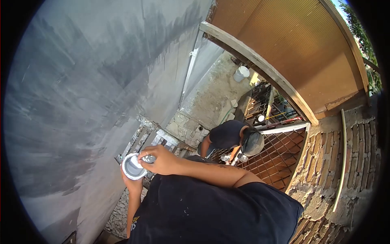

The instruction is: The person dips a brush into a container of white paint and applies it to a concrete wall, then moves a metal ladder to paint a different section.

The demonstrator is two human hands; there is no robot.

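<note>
My left hand [134, 184] is wrapped round the side of a white plastic tub [124, 173] with grey paint [133, 170] in it. Over the tub's rim, my right hand [161, 159] is closed on a paintbrush [149, 158]. Its grey, shiny handle end shows at the fingers, and its pale head dips into the tub, partly hidden by the hand. Close by on the left rises a wall [93, 77] with patchy, streaked grey paint.
Below, a co-worker in a cap [254, 143] bends by a metal lattice [280, 152]. A wooden beam [260, 61] crosses above. On the ground farther off stands a white bucket [241, 73]. Rough brickwork [325, 162] is at the right, and slatted boards [140, 136] lie beyond the tub.
</note>
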